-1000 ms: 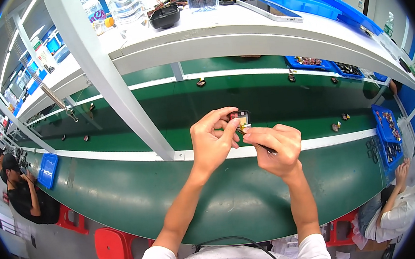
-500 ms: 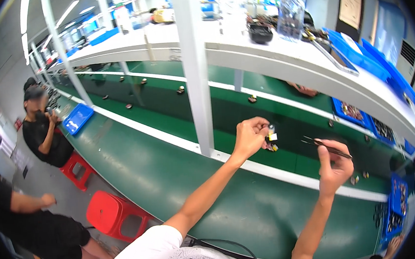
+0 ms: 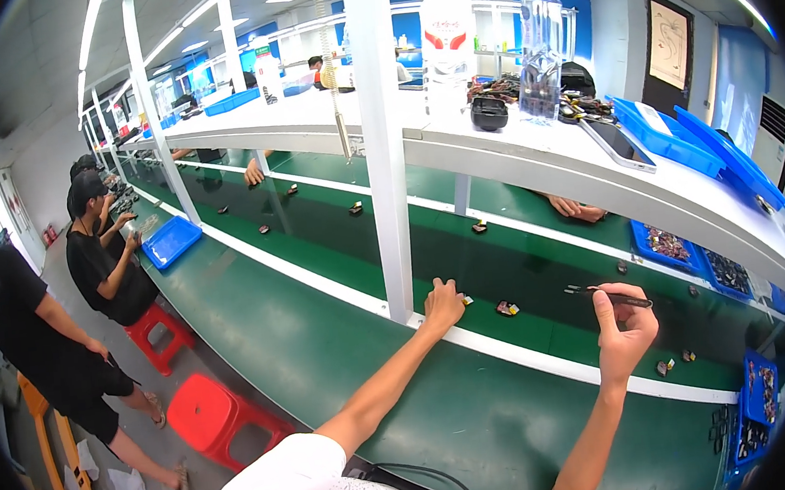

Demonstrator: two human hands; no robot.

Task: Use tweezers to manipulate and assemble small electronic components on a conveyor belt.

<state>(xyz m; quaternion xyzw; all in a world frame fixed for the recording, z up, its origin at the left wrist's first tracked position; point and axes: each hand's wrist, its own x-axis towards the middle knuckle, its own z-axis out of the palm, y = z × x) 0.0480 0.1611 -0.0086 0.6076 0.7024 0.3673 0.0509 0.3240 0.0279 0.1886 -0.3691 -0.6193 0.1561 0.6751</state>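
My left hand is lowered over the dark belt just right of the white post, its fingers curled down. At its fingertips shows a small part with yellow and white bits; the fingers partly hide it. A similar small dark part with a yellow piece lies on the belt to the right of that hand. In my right hand is a pair of dark tweezers, held above the belt with the tips pointing left. The tweezer tips are apart, and nothing shows between them.
Above the belt runs a white shelf with bottles, a phone and blue trays. A white post stands beside my left hand. Blue bins sit at the right. Red stools and several people are at the left; a co-worker's hand rests across the belt.
My left hand has come down and left toward the belt with the small part it held raised. My right hand still holds the tweezers. The head view has shifted, showing more of the shelf.
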